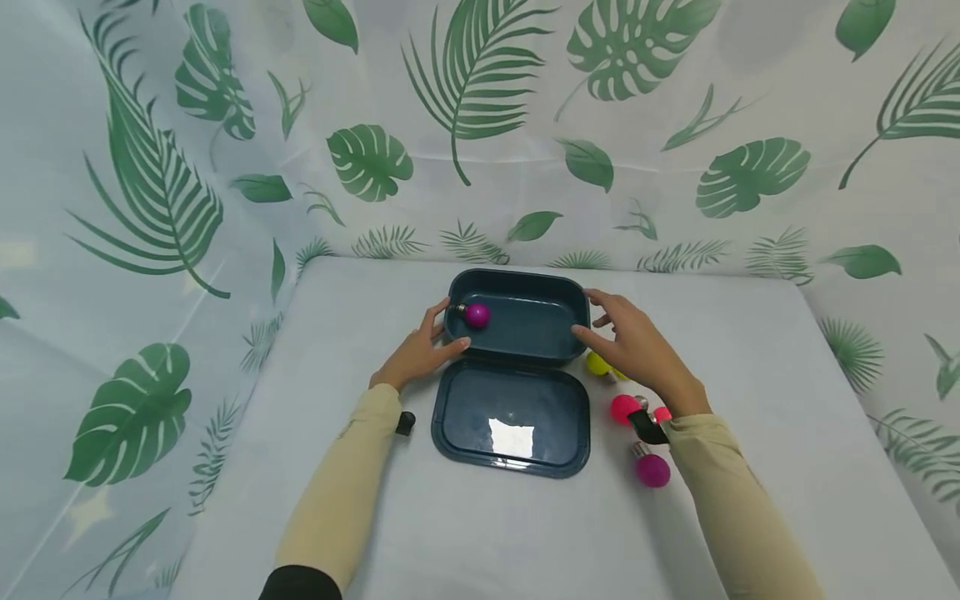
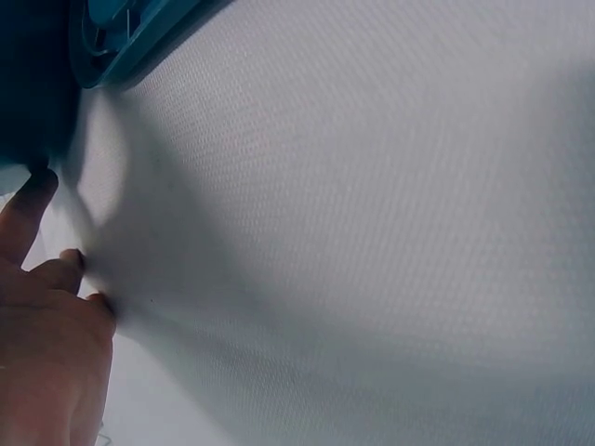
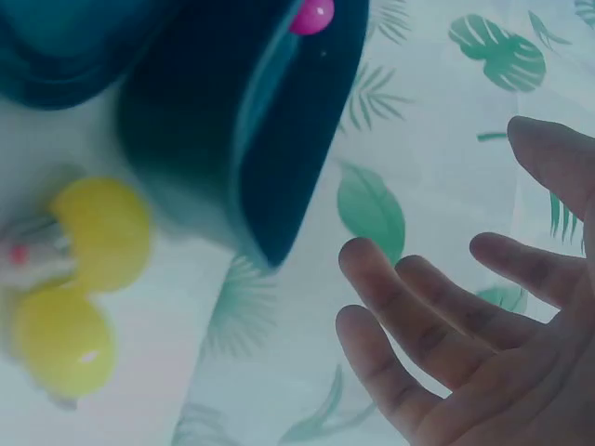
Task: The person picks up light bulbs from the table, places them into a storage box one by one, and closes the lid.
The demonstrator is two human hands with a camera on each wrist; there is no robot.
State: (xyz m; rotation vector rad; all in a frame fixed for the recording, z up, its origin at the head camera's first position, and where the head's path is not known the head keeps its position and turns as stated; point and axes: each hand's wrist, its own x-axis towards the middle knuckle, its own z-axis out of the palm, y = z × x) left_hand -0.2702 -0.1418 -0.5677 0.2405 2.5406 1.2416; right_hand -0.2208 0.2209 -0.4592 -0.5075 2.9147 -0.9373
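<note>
The left hand (image 1: 415, 354), fingers spread, touches the left end of the dark blue box (image 1: 532, 317), where a purple light bulb (image 1: 477, 315) lies inside; the right hand (image 1: 637, 343) is spread beside its right end. The lid (image 1: 468, 417) lies nearer.

No text, label, brand or number can be read in the head view; none can be read in either wrist view.

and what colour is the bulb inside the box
The bulb is magenta-purple, seen best in the head view.
</note>
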